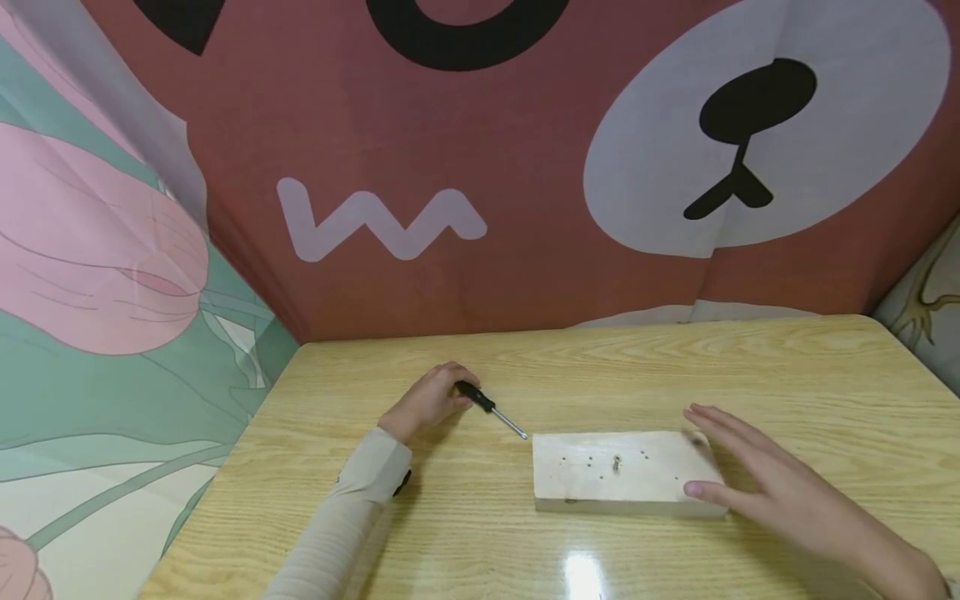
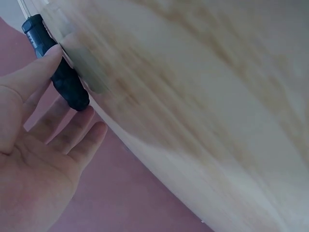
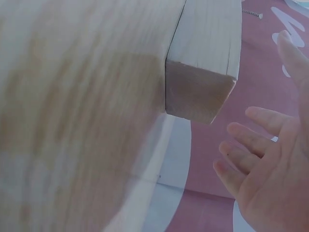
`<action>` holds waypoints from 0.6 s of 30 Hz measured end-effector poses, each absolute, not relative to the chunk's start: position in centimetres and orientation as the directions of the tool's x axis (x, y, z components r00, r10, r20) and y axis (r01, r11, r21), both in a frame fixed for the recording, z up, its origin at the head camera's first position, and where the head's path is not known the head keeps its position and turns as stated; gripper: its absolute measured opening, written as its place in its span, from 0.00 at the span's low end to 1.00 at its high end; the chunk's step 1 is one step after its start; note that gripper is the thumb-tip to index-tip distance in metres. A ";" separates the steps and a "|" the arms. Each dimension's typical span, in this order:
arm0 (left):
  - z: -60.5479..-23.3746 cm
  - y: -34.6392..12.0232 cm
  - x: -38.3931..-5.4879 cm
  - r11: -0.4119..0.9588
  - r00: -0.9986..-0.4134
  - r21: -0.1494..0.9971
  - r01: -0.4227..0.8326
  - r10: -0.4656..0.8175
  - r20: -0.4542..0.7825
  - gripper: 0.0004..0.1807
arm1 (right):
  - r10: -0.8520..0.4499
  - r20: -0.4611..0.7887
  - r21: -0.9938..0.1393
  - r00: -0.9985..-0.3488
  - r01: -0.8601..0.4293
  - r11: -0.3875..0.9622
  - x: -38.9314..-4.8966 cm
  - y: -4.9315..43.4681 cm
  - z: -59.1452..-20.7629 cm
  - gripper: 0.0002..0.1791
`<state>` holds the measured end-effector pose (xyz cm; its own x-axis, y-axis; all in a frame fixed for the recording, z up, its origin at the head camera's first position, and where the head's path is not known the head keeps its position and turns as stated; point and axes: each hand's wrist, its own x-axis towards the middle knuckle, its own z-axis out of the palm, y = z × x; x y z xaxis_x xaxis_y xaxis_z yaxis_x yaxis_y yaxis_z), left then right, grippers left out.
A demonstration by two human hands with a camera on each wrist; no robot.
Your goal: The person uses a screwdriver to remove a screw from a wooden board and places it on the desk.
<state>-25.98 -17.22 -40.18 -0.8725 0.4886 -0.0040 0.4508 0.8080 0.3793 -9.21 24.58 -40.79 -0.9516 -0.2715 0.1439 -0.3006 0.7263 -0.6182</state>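
Observation:
A screwdriver with a black handle [image 1: 476, 393] and a thin metal shaft is pinched between the thumb and fingers of my left hand [image 1: 433, 398]. Its tip points toward the left end of a pale wooden block [image 1: 660, 468]. In the left wrist view my thumb lies along the dark handle [image 2: 69, 87]. Near the middle of the block's top a screw [image 1: 617, 463] stands up, with several small holes around it. At the block's right end my right hand [image 1: 783, 492] is spread, fingers apart and holding nothing. The right wrist view shows the screw [image 3: 253, 13] projecting from the block [image 3: 205, 43].
The block lies on a wood-grain table [image 1: 337, 500]. Behind the table hangs a red cloth [image 1: 525, 275] with a cartoon face, and a floral cloth [image 1: 97, 400] hangs at the left. Light glints off the table in front of the block.

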 end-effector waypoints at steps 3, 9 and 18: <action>-40.2 -17.2 -26.0 0.815 -0.881 0.386 0.432 0.473 -0.014 0.15 | -0.263 0.142 -0.609 -0.954 -0.293 0.737 -9.0 24.5 -41.2 0.42; -40.3 -17.3 -26.0 0.823 -0.895 0.403 0.400 0.446 -0.021 0.14 | -0.257 0.127 -0.617 -0.958 -0.279 0.736 -8.7 24.2 -41.5 0.42; -40.5 -17.7 -26.2 0.796 -0.871 0.393 0.461 0.491 0.029 0.14 | -0.266 0.091 -0.531 -0.960 -0.273 0.802 -8.7 24.0 -41.9 0.38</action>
